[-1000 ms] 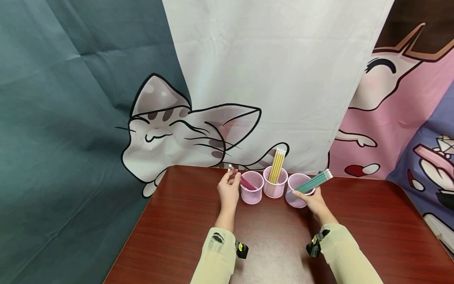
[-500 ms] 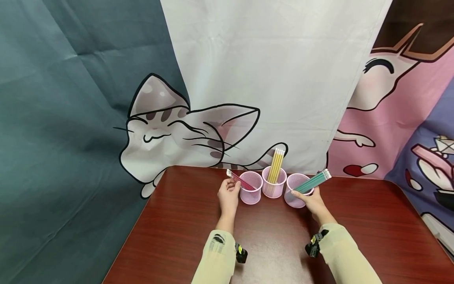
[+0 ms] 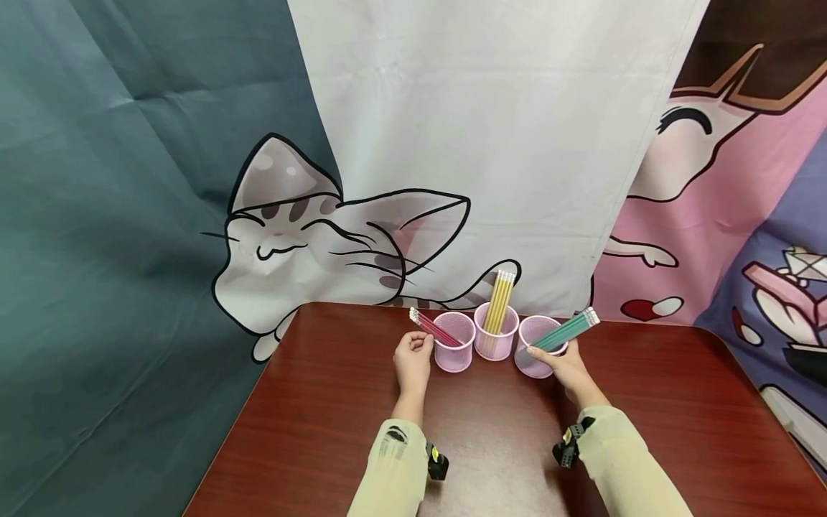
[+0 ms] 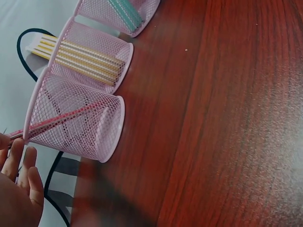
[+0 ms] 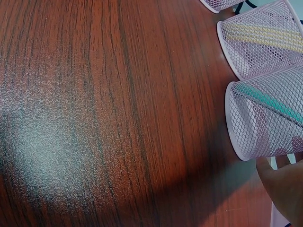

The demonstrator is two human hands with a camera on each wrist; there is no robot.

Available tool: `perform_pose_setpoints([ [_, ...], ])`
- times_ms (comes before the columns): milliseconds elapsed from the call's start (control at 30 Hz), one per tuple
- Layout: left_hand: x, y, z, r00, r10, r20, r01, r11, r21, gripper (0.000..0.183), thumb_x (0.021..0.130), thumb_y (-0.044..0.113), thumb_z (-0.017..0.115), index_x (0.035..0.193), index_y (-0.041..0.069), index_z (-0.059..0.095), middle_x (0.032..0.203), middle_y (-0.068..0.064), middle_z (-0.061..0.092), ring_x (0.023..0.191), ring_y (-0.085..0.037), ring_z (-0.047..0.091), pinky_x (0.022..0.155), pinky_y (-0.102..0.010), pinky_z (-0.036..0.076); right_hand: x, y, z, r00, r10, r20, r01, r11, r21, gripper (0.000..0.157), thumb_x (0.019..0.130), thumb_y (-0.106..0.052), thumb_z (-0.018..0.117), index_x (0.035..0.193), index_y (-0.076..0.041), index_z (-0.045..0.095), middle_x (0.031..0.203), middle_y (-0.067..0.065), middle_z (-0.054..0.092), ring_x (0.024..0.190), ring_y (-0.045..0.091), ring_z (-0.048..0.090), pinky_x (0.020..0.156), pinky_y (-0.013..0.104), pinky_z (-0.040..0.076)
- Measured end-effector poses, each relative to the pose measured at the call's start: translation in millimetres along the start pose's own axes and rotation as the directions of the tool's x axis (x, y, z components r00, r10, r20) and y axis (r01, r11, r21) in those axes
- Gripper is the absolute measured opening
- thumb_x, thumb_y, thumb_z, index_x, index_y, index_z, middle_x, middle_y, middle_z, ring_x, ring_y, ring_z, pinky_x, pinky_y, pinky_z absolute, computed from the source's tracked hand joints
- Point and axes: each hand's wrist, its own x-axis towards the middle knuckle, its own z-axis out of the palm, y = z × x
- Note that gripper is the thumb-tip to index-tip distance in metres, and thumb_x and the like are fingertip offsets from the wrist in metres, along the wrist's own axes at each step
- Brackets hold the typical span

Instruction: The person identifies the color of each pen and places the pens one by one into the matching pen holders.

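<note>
The left pink mesh pencil cup (image 3: pixel 454 359) holds several red pencils (image 3: pixel 434 327), slanted left over its rim with white ends outward. My left hand (image 3: pixel 411 362) is beside that rim, its loosely bent fingertips right by the pencils; in the left wrist view the fingers (image 4: pixel 15 153) are just below them. In the middle cup (image 3: pixel 494 349), several yellow pencils (image 3: pixel 500 301) lean slightly right. My right hand (image 3: pixel 568 370) grips the right cup (image 3: pixel 530 365), thumb along its near side and fingers partly hidden behind it. Several green pencils (image 3: pixel 566 332) slant right out of this cup.
The three cups stand in a row near the back edge of the reddish-brown wooden table (image 3: pixel 491 438). Right behind it hangs a cloth backdrop (image 3: pixel 491 143) with cartoon prints. A small black camera sits on the left wrist (image 3: pixel 436 463) and another on the right wrist (image 3: pixel 568 446).
The white ends of the red pencils have dropped lower and left, coming together. My left fingers have moved slightly down from them. My right hand keeps its grip on the right cup.
</note>
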Motion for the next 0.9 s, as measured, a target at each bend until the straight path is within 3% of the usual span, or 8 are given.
perform_pose_setpoints([
  [367,-2.3,-1.8,-1.4,0.999,-0.002,0.034,0.002,1.000,0.011,0.011,0.078,0.007,0.071,0.084,-0.001,0.066,0.078,-0.013,0.068,0.069,-0.021,0.065,0.063,-0.029,0.053,-1,5,-3.3,0.998,-0.068,-0.018,0.068,0.998,-0.008,0.093,0.077,-0.028,0.075,0.138,0.001,0.010,0.136,0.025,0.026,0.125,0.033,0.025,0.106,0.042,0.019],
  [633,-0.7,-6.6,-3.8,1.000,-0.018,0.017,0.018,1.000,-0.007,0.009,0.078,0.005,0.071,0.084,0.000,0.066,0.077,-0.011,0.067,0.067,-0.019,0.063,0.062,-0.026,0.052,0,3,-3.9,1.000,-0.020,-0.003,0.020,1.000,0.018,0.091,0.079,-0.017,0.073,0.141,-0.004,0.008,0.141,0.022,0.021,0.129,0.029,0.021,0.108,0.041,0.015],
  [900,-0.7,-6.2,-11.9,0.999,-0.034,0.012,0.034,0.999,0.012,0.012,0.076,-0.002,0.066,0.088,-0.003,0.063,0.077,-0.010,0.066,0.068,-0.020,0.062,0.062,-0.025,0.050,0,22,-3.5,0.998,-0.065,-0.014,0.065,0.998,0.014,0.090,0.080,-0.026,0.072,0.141,-0.005,0.009,0.139,0.023,0.023,0.127,0.029,0.023,0.107,0.035,0.018],
])
